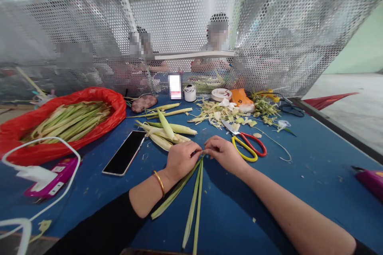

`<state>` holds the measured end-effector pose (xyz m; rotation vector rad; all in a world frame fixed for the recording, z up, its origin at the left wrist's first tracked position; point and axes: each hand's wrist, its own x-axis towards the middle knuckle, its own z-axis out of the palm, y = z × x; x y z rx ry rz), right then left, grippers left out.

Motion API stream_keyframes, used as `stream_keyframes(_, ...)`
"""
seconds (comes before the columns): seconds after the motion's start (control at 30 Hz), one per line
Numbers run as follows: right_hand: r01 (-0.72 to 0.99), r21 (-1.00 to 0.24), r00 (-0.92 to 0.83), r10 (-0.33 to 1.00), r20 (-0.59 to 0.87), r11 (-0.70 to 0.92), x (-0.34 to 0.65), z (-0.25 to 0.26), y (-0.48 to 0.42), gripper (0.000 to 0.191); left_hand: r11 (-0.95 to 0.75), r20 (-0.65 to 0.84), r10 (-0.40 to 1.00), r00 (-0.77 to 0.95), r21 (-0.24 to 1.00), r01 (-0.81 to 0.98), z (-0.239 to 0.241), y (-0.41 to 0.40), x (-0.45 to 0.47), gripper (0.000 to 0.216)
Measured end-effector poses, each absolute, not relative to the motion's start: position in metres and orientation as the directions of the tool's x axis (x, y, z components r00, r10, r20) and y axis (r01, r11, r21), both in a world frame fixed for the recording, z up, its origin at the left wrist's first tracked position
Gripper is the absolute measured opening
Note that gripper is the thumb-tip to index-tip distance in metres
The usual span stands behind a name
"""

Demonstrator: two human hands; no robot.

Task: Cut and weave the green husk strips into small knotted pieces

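Observation:
My left hand (182, 161), with a gold bangle at the wrist, is closed in a pinch at the gathered upper end of long green leaf strips (195, 203). Fingertips of my right hand (225, 154) meet it there, also pinched on that end. Below the hands the strips fan out loosely toward me over the blue table. Just beyond my fingers lie several pale green husk-like, pointed pieces (182, 128). Scissors (238, 132) with one red and one yellow handle rest beside my right hand. Left of my left hand is a dark-screened phone (125, 153).
A red plastic bag (119, 105) of leaf strips stands left, near a purple power strip (64, 173) with a white cable. Trimmings (209, 113), a tape roll (221, 95) and an orange packet (241, 97) lie farther back. Behind a perforated metal screen (185, 12) sit other people.

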<state>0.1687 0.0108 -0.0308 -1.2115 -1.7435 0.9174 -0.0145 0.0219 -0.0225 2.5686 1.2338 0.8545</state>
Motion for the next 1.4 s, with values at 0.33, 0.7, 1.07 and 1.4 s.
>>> stream_keyframes(0.33,0.661,-0.587,-0.492,0.861,0.13,0.467,0.184,-0.001,0.004,0.018,-0.571,0.261,0.821,0.508,0.375,0.73,-0.009,0.028,-0.021,0.014)
stream_keyframes(0.7,0.515,-0.766,-0.537,0.841,0.062,0.385,0.187,0.004,0.002,0.015,-0.506,0.124,0.862,0.491,0.259,0.823,-0.012,0.03,-0.019,0.015)
stream_keyframes(1.07,0.218,-0.975,-0.516,0.854,-0.074,0.047,0.171,-0.014,0.005,0.019,-0.264,0.032,0.919,0.392,0.789,0.554,-0.015,0.034,-0.016,0.02)
stream_keyframes(1.4,0.313,-0.939,-0.516,0.855,-0.041,0.144,0.171,-0.017,0.004,0.021,-0.291,0.02,0.83,0.558,0.868,0.402,-0.01,0.031,-0.014,0.023)
